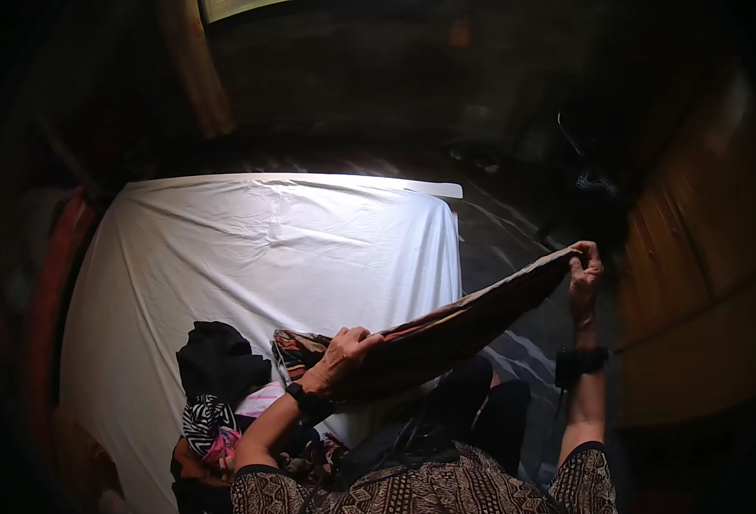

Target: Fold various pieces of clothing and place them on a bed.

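Observation:
A dark patterned cloth (442, 347) with red, orange and tan stripes stretches between my two hands, its upper edge slanting up to the right. My left hand (346, 360) grips that edge near the lower left, above the white sheet. Past it, a bunched end of the cloth rests at the sheet. My right hand (585, 266) pinches the far corner, raised at the right beyond the sheet. Both wrists wear black bands. Whether the cloth is a garment, I cannot tell.
A white sheet (256, 250) covers a flat surface before me. On it at lower left lie a black cloth (220, 363), a zebra-patterned cloth (206, 424) and other pink, orange and dark fabrics. A brown wooden panel (693, 308) stands at the right, above a dark veined floor (519, 360).

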Action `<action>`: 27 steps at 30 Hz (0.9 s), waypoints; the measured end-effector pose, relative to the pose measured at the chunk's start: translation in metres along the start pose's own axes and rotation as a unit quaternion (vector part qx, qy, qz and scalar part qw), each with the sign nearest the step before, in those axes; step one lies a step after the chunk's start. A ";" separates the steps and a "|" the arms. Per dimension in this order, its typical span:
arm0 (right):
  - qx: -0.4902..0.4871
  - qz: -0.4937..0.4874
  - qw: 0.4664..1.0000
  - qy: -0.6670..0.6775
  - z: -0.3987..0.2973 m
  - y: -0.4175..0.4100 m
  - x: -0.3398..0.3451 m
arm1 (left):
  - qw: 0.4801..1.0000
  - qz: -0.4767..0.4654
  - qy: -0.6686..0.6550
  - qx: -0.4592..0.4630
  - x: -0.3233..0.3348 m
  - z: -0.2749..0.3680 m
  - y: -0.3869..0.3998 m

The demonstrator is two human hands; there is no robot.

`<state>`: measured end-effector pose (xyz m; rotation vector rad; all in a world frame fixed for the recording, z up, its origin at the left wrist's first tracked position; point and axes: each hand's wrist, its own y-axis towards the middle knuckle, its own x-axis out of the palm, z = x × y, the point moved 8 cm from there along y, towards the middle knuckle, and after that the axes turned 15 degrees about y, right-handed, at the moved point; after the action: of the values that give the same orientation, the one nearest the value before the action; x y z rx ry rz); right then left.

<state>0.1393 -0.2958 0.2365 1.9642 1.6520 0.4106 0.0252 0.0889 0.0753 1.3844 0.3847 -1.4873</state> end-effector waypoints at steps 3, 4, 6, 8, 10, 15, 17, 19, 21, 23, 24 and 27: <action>0.006 0.008 1.000 0.027 0.007 0.007 -0.004 | 0.999 0.017 0.022 0.024 -0.017 0.024 0.002; 0.002 0.012 1.000 0.021 0.003 0.009 -0.006 | 1.000 0.019 0.007 0.022 -0.019 0.029 0.005; -0.002 0.026 0.999 0.028 -0.004 0.010 -0.006 | 0.999 0.021 -0.007 0.023 -0.018 0.029 0.007; -0.012 0.044 0.998 0.047 -0.005 0.010 -0.009 | 0.999 -0.031 -0.030 0.001 -0.005 0.022 0.005; -0.021 0.063 0.997 0.044 -0.002 0.010 -0.016 | 0.998 -0.029 -0.050 0.005 -0.006 0.023 0.007; -0.053 0.090 0.994 0.038 -0.011 0.014 -0.025 | 0.992 -0.063 -0.100 -0.031 -0.007 0.009 0.000; -0.062 0.081 0.995 0.004 -0.025 0.020 -0.029 | 0.988 -0.042 -0.120 -0.085 -0.042 0.004 0.009; -0.050 0.101 0.994 -0.004 -0.035 0.023 -0.040 | 0.973 0.087 -0.173 -0.122 -0.089 -0.005 0.013; -0.035 0.140 0.985 0.094 -0.031 0.021 -0.046 | 0.967 0.223 -0.060 -0.105 -0.136 0.006 0.014; 0.016 -0.029 0.999 -0.037 -0.032 0.021 -0.008 | 0.982 0.152 -0.012 -0.107 -0.137 0.000 0.019; -0.019 -0.003 1.000 0.018 -0.033 0.020 -0.004 | 0.970 0.148 -0.089 -0.171 -0.130 -0.026 0.005; 0.035 0.007 0.994 0.101 -0.013 0.014 -0.002 | 0.972 0.149 -0.031 -0.178 -0.152 -0.035 0.002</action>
<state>0.1436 -0.2962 0.2554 2.0444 1.7995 0.5810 0.0180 0.1834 0.1996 1.0546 0.3651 -1.1468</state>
